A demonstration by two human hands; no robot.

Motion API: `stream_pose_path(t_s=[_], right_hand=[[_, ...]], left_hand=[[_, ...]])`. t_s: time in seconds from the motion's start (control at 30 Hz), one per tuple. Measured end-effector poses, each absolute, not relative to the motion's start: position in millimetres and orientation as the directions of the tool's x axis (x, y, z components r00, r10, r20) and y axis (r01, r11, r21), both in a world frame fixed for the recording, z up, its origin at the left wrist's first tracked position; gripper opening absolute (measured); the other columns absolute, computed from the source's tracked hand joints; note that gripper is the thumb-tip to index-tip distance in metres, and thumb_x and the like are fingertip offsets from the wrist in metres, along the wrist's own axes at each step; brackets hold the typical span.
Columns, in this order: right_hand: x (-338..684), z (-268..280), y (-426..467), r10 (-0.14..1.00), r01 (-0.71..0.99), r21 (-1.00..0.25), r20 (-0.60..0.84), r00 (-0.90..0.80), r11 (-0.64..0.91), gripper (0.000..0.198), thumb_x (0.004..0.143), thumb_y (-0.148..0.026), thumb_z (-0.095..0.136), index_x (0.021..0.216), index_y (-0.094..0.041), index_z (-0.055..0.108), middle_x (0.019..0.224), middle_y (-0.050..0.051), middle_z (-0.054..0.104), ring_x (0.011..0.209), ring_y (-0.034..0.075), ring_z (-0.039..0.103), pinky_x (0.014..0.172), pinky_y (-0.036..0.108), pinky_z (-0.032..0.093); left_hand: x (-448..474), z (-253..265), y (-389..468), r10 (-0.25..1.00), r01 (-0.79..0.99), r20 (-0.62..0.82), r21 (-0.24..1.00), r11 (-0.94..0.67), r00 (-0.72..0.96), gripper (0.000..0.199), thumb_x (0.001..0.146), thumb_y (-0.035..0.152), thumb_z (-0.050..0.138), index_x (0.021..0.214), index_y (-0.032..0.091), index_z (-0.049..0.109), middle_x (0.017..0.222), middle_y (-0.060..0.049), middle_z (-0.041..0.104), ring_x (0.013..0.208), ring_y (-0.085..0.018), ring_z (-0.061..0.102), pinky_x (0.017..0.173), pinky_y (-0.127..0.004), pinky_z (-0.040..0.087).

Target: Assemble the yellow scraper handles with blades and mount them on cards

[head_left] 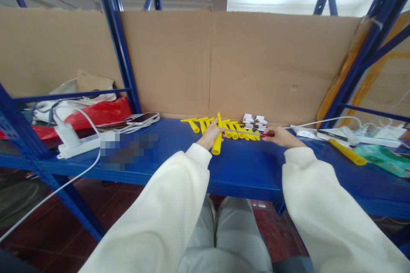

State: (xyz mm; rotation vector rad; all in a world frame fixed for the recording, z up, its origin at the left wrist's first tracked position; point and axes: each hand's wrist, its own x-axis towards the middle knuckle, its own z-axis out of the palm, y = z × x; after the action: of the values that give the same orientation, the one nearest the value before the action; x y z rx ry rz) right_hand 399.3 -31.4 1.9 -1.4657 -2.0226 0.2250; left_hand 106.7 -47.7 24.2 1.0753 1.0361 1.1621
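My left hand (209, 135) is closed around a yellow plastic piece with a round tubular end (216, 146), held above the front part of the blue shelf (246, 168). In my right hand (282, 137) is a screwdriver (267, 135) with a red handle. Its thin metal shaft points left and reaches the yellow piece near my left fingers; whether the tip touches it I cannot tell. Behind both hands lies a row of several similar yellow T-shaped pieces (194, 126). Small white stacked items with dark parts (255, 122) sit behind the right end of that row.
On the left are a white power strip (78, 146), a phone (143, 118) on coiled cables and a red bag (99, 113). To the right lie another yellow tube (349, 152) and a green packet (382, 160). A cardboard panel (256, 64) closes off the back, between blue uprights.
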Motion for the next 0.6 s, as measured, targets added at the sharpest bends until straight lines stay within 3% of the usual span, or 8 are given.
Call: stream_pose_path(t_s=[0.3,0.6], right_hand=[[399.6,4.4,-34.6,0.824,0.785,-0.464,0.559,-0.099,0.409,0.023,0.069,-0.044,0.071,0.069,-0.022,0.065,0.072,0.005,0.071,0.073,0.024,0.065,0.073,0.039,0.055],[394.0,7.0,-37.5,0.815,0.777,-0.477,0.574,-0.079,0.411,0.025,0.069,-0.046,0.072,0.069,-0.022,0.064,0.072,0.005,0.071,0.073,0.024,0.066,0.077,0.040,0.056]], left_hand=[[105.2,20.7,-44.5,0.991,-0.162,-0.066,0.983,0.085,0.120,0.092,0.083,0.000,0.054,0.162,0.033,0.020,0.108,-0.008,0.068,0.048,-0.005,0.051,0.043,-0.016,0.040],[105.7,25.1,-46.4,0.982,-0.161,-0.101,0.979,0.127,0.160,0.089,0.082,-0.002,0.052,0.161,0.030,0.023,0.099,-0.006,0.068,0.046,-0.005,0.049,0.042,-0.016,0.039]])
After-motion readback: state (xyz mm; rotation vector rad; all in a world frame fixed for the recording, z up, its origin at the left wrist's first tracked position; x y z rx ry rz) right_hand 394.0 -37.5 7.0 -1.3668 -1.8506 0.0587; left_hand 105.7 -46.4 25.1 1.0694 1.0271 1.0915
